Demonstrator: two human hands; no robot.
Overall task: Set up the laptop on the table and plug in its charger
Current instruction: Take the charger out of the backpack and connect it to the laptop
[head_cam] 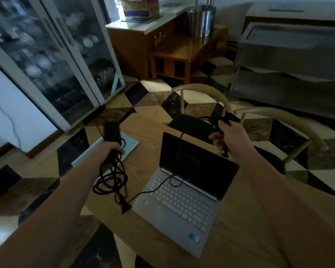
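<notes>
The open laptop (186, 188) sits on the worktop (240, 238). The left hand (114, 148) grips the black charger brick (112, 132), its cable (112, 178) looping down near-left of the laptop. The right hand (227, 135) clutches bundled cord above the screen.

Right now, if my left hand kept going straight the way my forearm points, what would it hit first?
Probably the teal book lying on the table. The left hand, holding the charger brick, already hovers over it and points away over the table's far corner. Past that, only floor, though depth is hard to judge here.
</notes>
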